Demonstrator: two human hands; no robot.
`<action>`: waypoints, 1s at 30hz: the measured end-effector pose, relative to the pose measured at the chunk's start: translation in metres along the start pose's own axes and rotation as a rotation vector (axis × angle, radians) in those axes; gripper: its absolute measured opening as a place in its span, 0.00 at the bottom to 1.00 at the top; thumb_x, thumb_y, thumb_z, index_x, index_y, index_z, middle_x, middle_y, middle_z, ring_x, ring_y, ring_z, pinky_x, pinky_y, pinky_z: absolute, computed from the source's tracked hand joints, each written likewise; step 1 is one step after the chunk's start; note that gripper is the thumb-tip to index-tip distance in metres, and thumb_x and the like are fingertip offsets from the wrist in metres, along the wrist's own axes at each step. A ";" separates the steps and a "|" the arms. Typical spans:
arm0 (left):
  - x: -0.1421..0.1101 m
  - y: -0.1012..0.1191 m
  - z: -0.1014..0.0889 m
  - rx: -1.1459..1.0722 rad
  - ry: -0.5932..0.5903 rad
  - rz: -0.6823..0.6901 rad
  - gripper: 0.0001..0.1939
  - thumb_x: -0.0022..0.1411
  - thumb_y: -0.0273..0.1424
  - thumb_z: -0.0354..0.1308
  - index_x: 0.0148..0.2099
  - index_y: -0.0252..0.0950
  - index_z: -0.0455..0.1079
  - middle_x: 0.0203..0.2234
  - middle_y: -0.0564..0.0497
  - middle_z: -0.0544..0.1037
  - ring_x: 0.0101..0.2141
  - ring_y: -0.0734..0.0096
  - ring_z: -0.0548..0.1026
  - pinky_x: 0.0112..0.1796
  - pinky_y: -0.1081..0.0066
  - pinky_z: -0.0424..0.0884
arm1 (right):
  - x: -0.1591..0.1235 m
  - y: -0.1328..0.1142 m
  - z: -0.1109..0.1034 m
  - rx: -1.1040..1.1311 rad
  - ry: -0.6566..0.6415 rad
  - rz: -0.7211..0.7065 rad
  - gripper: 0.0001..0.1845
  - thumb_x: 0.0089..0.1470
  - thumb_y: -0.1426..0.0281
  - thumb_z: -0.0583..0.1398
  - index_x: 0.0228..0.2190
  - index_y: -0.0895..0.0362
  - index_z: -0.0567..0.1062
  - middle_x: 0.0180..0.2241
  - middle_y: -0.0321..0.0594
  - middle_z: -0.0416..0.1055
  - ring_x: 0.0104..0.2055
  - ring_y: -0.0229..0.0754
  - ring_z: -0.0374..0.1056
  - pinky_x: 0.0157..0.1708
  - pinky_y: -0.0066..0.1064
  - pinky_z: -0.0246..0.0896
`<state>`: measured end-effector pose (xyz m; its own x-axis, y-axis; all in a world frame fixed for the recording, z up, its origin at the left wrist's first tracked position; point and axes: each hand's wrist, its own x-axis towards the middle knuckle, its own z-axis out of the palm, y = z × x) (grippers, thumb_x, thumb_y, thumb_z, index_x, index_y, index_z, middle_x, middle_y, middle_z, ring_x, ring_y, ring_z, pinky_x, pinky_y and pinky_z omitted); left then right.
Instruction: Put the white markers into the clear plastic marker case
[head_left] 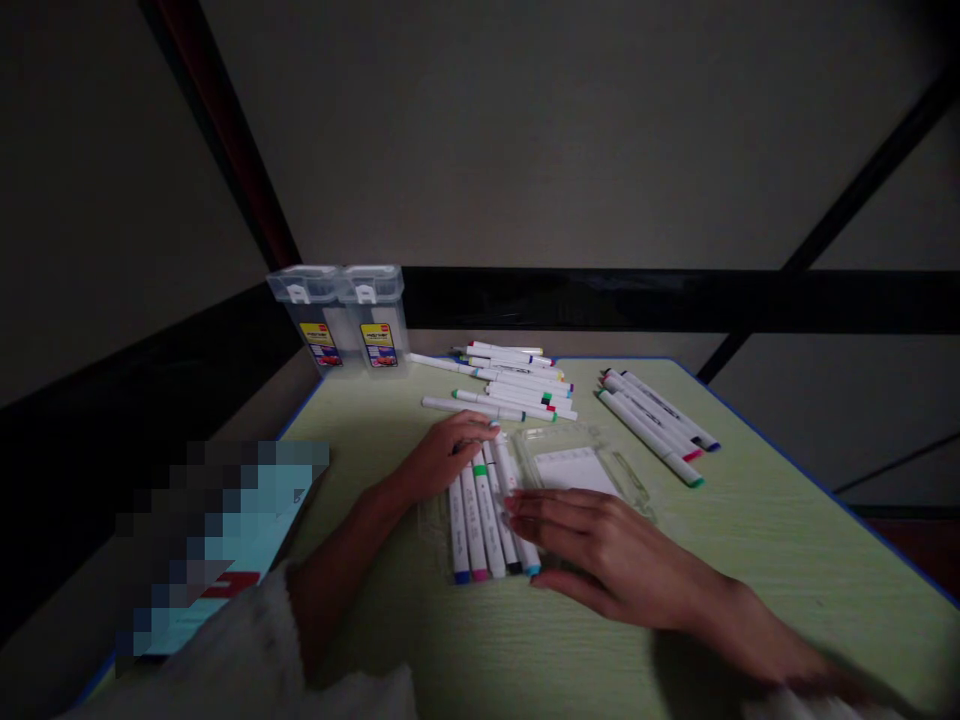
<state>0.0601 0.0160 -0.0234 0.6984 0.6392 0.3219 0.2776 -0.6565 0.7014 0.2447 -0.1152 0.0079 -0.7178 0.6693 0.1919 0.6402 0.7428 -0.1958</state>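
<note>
A clear plastic case (441, 535) lies on the table with a row of white markers (480, 530) inside, their ends blue, pink, white and black. The marker with light blue ends (505, 465) is at the row's right side. My left hand (450, 452) reaches over the far ends of the row, fingers stretched towards that marker's far tip. From the right, my right hand (600, 545) rests its outstretched fingertips against the same marker, thumb apart near its lower end. Attached at the right, the case's other half (574, 470) holds a white paper insert.
Loose white markers (517, 380) lie in a pile at the back, and several more markers (652, 425) sit at the right. Two lidded clear containers (345, 310) stand at the back left. A blurred light-blue item (255, 530) is at the left edge of the table (780, 560).
</note>
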 end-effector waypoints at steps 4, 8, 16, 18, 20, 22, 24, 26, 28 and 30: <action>-0.001 -0.002 0.001 0.015 0.025 0.018 0.12 0.55 0.23 0.48 0.39 0.33 0.71 0.42 0.45 0.71 0.44 0.67 0.68 0.46 0.64 0.63 | -0.001 -0.002 -0.001 0.001 -0.010 0.001 0.20 0.56 0.68 0.51 0.49 0.63 0.66 0.51 0.46 0.63 0.55 0.43 0.55 0.53 0.35 0.52; -0.002 0.001 0.000 0.036 0.036 0.012 0.11 0.54 0.23 0.49 0.39 0.31 0.70 0.41 0.44 0.72 0.43 0.67 0.69 0.46 0.65 0.63 | 0.000 -0.004 -0.002 0.020 -0.014 0.012 0.20 0.56 0.68 0.51 0.49 0.64 0.65 0.52 0.45 0.62 0.56 0.42 0.52 0.55 0.33 0.49; -0.003 0.005 0.001 0.110 -0.029 -0.017 0.21 0.54 0.22 0.48 0.51 0.32 0.62 0.49 0.44 0.69 0.49 0.67 0.65 0.50 0.64 0.59 | 0.002 -0.008 0.000 0.037 -0.062 0.007 0.19 0.58 0.69 0.49 0.49 0.63 0.65 0.53 0.44 0.61 0.58 0.41 0.47 0.57 0.34 0.45; -0.003 0.004 0.001 0.125 -0.041 -0.005 0.21 0.55 0.23 0.47 0.52 0.31 0.62 0.49 0.44 0.68 0.50 0.67 0.64 0.51 0.64 0.59 | 0.001 -0.007 0.001 0.029 -0.057 0.005 0.19 0.57 0.69 0.49 0.49 0.64 0.65 0.53 0.45 0.60 0.58 0.41 0.47 0.57 0.34 0.45; -0.004 0.004 0.001 0.133 -0.047 -0.002 0.21 0.55 0.23 0.47 0.52 0.31 0.62 0.49 0.43 0.68 0.50 0.67 0.65 0.50 0.63 0.59 | 0.000 -0.006 0.003 0.014 -0.041 0.002 0.19 0.57 0.68 0.50 0.48 0.65 0.65 0.53 0.47 0.59 0.58 0.41 0.47 0.56 0.34 0.47; -0.004 0.004 0.000 0.136 -0.045 -0.006 0.20 0.55 0.23 0.47 0.52 0.31 0.63 0.49 0.43 0.68 0.49 0.67 0.65 0.50 0.63 0.60 | -0.001 -0.004 0.005 -0.010 -0.014 -0.017 0.19 0.57 0.67 0.50 0.47 0.65 0.66 0.53 0.47 0.59 0.58 0.41 0.48 0.55 0.34 0.48; -0.003 0.004 0.000 0.136 -0.036 -0.016 0.20 0.55 0.23 0.47 0.51 0.33 0.63 0.49 0.44 0.69 0.49 0.67 0.65 0.50 0.63 0.60 | -0.002 -0.001 0.007 -0.033 0.024 -0.041 0.19 0.57 0.65 0.51 0.45 0.63 0.68 0.52 0.47 0.61 0.58 0.42 0.49 0.54 0.34 0.51; -0.003 0.004 0.001 0.138 -0.027 -0.025 0.20 0.54 0.23 0.48 0.51 0.33 0.64 0.48 0.44 0.69 0.49 0.67 0.66 0.50 0.63 0.60 | -0.002 0.000 0.008 -0.038 0.051 -0.045 0.18 0.56 0.64 0.51 0.44 0.62 0.69 0.51 0.46 0.63 0.57 0.43 0.51 0.53 0.35 0.53; -0.004 0.004 0.001 0.143 -0.026 -0.029 0.20 0.54 0.23 0.48 0.51 0.33 0.64 0.48 0.44 0.70 0.49 0.68 0.66 0.50 0.62 0.60 | -0.003 0.000 0.008 -0.014 0.054 -0.027 0.18 0.56 0.64 0.52 0.44 0.61 0.69 0.49 0.46 0.65 0.55 0.43 0.54 0.52 0.35 0.54; -0.004 0.002 0.002 0.148 -0.033 -0.020 0.20 0.55 0.23 0.47 0.51 0.33 0.64 0.49 0.44 0.69 0.50 0.67 0.65 0.51 0.62 0.60 | -0.003 -0.001 0.006 0.039 0.038 0.012 0.18 0.55 0.64 0.52 0.44 0.61 0.69 0.49 0.45 0.65 0.55 0.42 0.55 0.52 0.33 0.55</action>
<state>0.0596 0.0114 -0.0242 0.7120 0.6413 0.2861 0.3845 -0.6969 0.6053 0.2444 -0.1181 0.0019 -0.6988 0.6790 0.2251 0.6371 0.7338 -0.2356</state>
